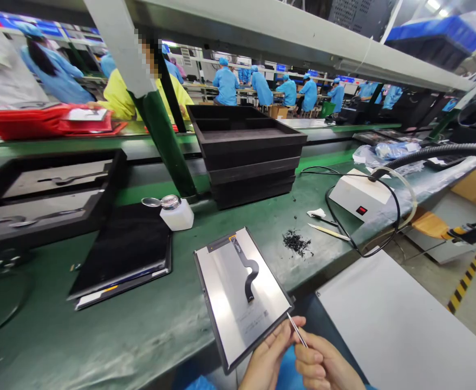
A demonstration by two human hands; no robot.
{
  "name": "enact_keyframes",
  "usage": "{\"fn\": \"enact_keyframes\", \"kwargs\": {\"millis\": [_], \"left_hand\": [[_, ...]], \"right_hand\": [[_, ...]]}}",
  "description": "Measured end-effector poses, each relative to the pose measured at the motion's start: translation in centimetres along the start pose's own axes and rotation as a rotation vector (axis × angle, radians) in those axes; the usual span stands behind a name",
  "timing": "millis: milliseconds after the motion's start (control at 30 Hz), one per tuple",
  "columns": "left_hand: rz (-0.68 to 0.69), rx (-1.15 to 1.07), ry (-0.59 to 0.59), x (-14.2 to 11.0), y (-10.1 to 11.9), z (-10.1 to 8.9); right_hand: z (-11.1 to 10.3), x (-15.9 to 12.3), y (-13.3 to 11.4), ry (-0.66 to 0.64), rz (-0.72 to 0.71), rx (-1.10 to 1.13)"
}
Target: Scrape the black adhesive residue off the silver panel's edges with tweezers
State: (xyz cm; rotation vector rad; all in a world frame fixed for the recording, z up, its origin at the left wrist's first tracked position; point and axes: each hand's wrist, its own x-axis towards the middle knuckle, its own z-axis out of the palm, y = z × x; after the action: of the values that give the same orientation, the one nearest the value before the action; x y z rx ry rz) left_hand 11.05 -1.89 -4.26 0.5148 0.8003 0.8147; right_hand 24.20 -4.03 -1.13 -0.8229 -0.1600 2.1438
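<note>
We hold a flat rectangular silver panel with a dark frame (225, 295) at the counter's near edge, tilted in view, its lower end reaching past that edge. Our left hand (270, 349) grips it near its lower right corner. Our right hand (323, 360) is closed around a thin pointed metal tool (298, 330), whose tip meets the panel's edge at that corner. A wavy black ribbon cable (252, 273) lies across the panel's silver face.

Around us on the green-topped counter (152, 330), a loose heap of fine black scraps (297, 242) sits to the panel's right, with a pale, slim, pointed stick (329, 232) farther along. Beyond that stands a white box with a red switch (359, 195), a black cable looping in front of it. Straight past the panel, a stack of deep black trays (249, 157) blocks the far side of the counter. Beside the stack, a slanting green-and-white post (164, 141) cuts across our view, with a white plastic bottle with an open metal lid (177, 215) just in front. Stacked glossy black panels (124, 252) occupy the space to our left.
</note>
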Motion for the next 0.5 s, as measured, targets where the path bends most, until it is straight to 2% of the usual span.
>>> {"fn": "enact_keyframes", "kwargs": {"millis": [67,200,267,400,500], "left_hand": [[-0.053,-0.116,0.037,0.5,0.0,0.6],[-0.060,-0.209,0.096,0.8,-0.5,1.0],[-0.052,-0.220,0.102,0.9,-0.7,1.0],[-0.058,-0.243,0.118,1.1,-1.0,1.0],[-0.071,-0.264,0.130,1.3,-1.1,1.1]], "right_hand": [[0.2,0.0,-0.1,-0.008,0.009,0.006],[0.4,-0.2,0.1,0.065,-0.009,-0.102],[-0.1,-0.1,0.6,0.127,-0.078,-0.208],[-1.6,0.5,2.0,0.257,-0.316,-0.389],[-2.0,0.5,2.5,0.293,-0.350,-0.478]]}}
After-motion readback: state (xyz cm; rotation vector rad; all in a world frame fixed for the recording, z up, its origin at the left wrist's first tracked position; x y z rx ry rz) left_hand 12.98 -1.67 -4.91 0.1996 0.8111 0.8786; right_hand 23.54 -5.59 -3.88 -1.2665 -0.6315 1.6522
